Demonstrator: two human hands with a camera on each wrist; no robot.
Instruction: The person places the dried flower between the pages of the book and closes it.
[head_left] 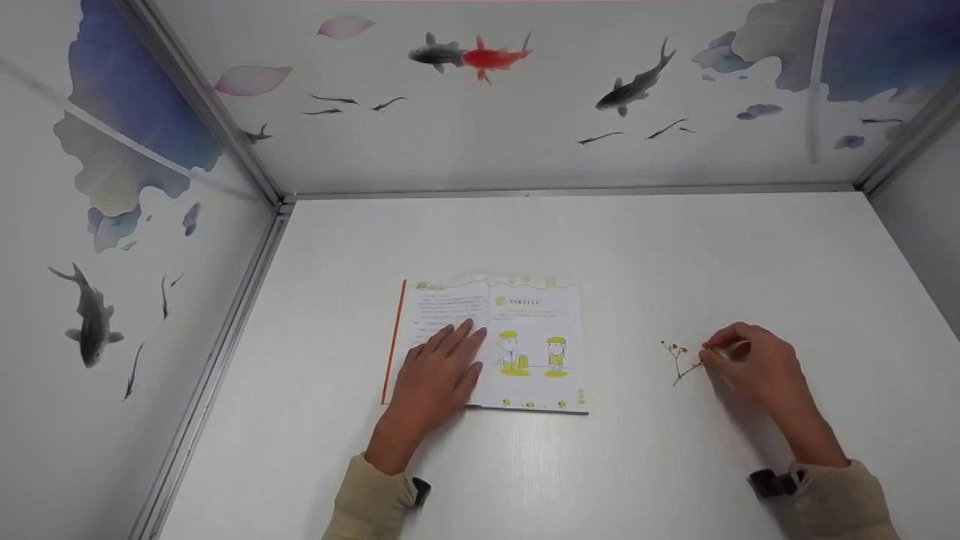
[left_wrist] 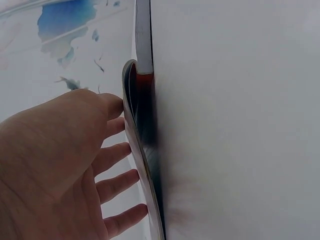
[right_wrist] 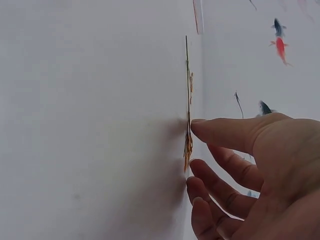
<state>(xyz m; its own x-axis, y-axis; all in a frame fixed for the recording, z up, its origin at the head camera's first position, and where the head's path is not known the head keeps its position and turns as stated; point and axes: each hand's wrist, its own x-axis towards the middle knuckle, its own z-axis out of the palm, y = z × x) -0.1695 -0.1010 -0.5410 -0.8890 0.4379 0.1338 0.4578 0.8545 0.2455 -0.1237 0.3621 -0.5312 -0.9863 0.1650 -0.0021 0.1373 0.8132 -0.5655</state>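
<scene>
An open book with a red-orange left edge and yellow cartoon figures lies flat on the table. My left hand rests on its left page with the fingers spread and nearly straight. In the left wrist view, the fingertips touch the page, which bulges up near the spine. To the right of the book, a thin dried flower sprig with small reddish-brown heads lies on the table. My right hand pinches the sprig's right side between thumb and curled fingers, which hide part of it.
The white table is bounded by a metal rail at the back. Upright panels painted with fish stand behind and at the left; a plain panel rises at the right.
</scene>
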